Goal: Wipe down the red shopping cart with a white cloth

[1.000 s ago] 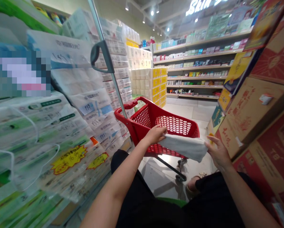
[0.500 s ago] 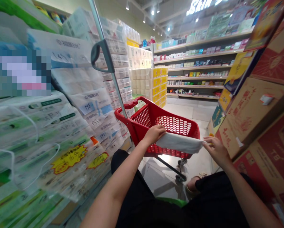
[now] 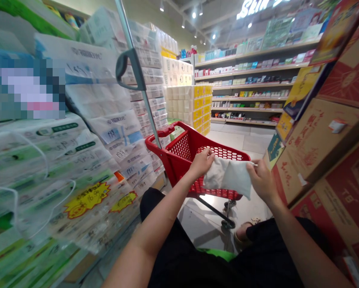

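Note:
A white cloth (image 3: 230, 177) hangs folded between my two hands, just above the near rim of a red shopping cart (image 3: 185, 150). My left hand (image 3: 201, 162) pinches the cloth's upper left corner. My right hand (image 3: 259, 178) grips its right edge with closed fingers. The cart's basket looks empty through its mesh, and its grey handle (image 3: 128, 66) rises up to the left. My legs in black trousers fill the bottom of the view.
Stacked packs of tissue paper (image 3: 86, 132) with yellow price tags line the left. Cardboard boxes (image 3: 326, 136) are piled close on the right. Shelves of small products (image 3: 248, 84) and yellow and white packs (image 3: 194, 106) stand at the back, across a pale tiled floor (image 3: 239, 142).
My hands have come closer together and slightly up. The cloth, stretched out long a second ago, now hangs doubled over between them.

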`<state>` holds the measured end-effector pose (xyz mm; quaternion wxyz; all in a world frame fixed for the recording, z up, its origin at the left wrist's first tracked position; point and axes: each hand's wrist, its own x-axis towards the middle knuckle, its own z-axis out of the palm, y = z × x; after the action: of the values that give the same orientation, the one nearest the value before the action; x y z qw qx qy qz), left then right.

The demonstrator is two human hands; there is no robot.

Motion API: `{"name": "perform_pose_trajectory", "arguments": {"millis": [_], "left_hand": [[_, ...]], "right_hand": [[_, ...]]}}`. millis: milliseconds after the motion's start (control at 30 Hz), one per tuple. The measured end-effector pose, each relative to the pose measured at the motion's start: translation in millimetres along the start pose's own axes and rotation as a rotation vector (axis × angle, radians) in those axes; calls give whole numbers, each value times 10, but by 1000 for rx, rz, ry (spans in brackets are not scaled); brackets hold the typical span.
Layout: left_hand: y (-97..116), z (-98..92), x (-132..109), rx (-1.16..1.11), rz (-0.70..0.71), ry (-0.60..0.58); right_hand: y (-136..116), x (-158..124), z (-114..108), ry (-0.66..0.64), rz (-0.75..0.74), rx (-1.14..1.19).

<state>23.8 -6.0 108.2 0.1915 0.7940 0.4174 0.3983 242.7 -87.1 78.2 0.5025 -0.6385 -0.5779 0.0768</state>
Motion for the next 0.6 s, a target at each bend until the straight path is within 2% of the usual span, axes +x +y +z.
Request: {"name": "perform_pose_trajectory", "arguments": {"millis": [67,167,233,300,367,400,500,567,600], "left_hand": [[155,27,-6,-44,50,-21],[322,-3,-10,-54,172,-17],[340,-59,-8,2,267,14],[284,-100,-26,119,346,26],[181,-89,-85,283,395,-4],[127,-58,-128,367,409,-50],[3,91,-256,506,428,-270],[-26,189,-286,504,447,-328],[-31,227,-274,497,458,-304]], "right_hand": [[-249,-55,158,-156,-65,207],[-472,-76,349,-274,-170,461],[-453,-29,412,-311,-194,592],[-299,55,432,-368,-175,631],[-54,152,431,-362,-122,502],[81,196,428,-318,-91,379],[424,277,427,-230,-51,-74],[535,277,443,-283,-50,-299],[551,262,457,-319,-34,-377]]}}
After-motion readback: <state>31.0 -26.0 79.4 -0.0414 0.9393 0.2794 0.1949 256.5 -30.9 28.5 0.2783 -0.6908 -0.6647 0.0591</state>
